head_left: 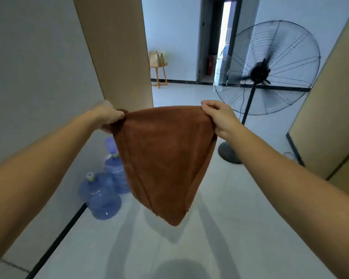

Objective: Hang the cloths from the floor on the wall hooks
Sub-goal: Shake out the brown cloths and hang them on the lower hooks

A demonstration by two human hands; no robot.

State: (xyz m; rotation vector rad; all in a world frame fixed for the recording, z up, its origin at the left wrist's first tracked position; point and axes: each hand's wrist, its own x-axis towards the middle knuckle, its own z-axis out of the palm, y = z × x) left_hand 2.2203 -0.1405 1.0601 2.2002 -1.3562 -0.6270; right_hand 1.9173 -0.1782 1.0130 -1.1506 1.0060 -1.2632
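Pedestal fan [267, 71] stands on the pale floor [220, 208] at right, blades blurred; two blue water jugs [102, 196] sit against the left wall. Brown cloth [165, 162] hangs in mid-air above the floor — top edge stretched between both hands, lower end drooping to a point. Left hand [109, 116] bunches one corner in curled fingers; right hand [220, 117] pinches the other.

A brown cloth [165, 158] hangs in mid-air above the pale tiled floor, stretched along its top edge between two upper corners. Folded double, it tapers downward to a single drooping point.
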